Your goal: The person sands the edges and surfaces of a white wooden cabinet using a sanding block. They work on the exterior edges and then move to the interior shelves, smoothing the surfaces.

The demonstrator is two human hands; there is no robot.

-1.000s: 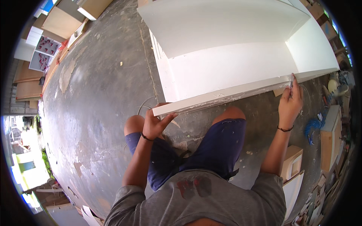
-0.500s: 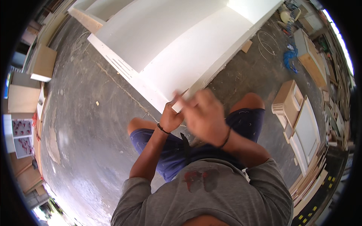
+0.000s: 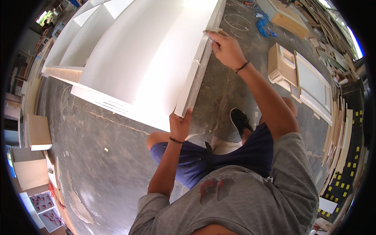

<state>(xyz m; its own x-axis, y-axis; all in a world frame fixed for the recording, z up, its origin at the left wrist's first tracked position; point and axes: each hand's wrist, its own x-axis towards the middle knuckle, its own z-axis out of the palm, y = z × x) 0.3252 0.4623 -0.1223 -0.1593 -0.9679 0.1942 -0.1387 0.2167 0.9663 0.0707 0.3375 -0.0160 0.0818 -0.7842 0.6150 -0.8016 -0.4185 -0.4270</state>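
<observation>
Edge: white, runs near to far
Left hand: pinching its near end
Right hand: pinching tool, far along edge
Floor: between edge and box

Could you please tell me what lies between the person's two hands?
In the head view, the white cabinet edge runs between the left hand and right hand, with a pale scrap on it.

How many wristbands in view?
2: one dark wristband just behind the left hand, at the white strip's near end; another wristband behind the right hand, farther along that strip.
</observation>
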